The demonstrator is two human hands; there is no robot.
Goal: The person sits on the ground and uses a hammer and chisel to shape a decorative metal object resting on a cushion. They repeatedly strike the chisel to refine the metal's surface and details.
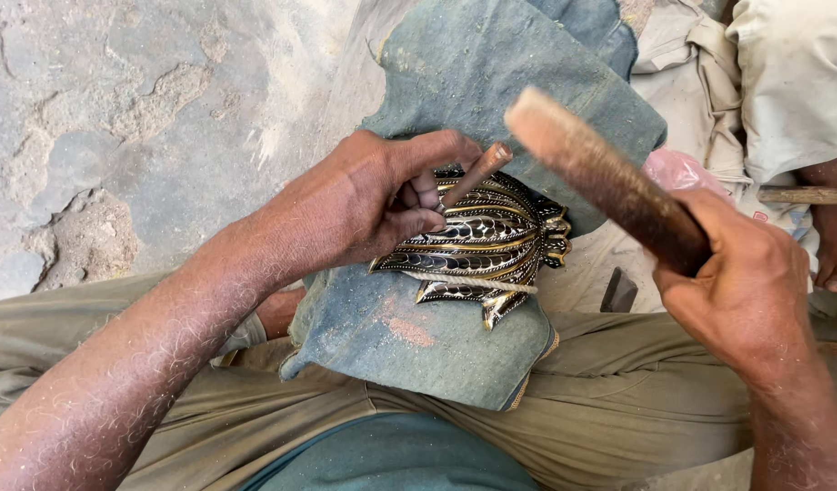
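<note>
On metal fish plate (491, 241), left hand (364, 205) holds punch (477, 173) tilted up-right.

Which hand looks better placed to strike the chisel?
The right hand: it grips the raised wooden mallet just above the chisel, which the left hand pins against the carved, dark-and-gold piece.

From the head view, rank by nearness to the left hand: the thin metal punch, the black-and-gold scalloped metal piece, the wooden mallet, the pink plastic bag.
1. Thin metal punch: held in the left hand.
2. Black-and-gold scalloped metal piece: just under the fingers, on blue cloth.
3. Wooden mallet: to the right, raised in the right hand.
4. Pink plastic bag: farthest right, behind the mallet.
</note>
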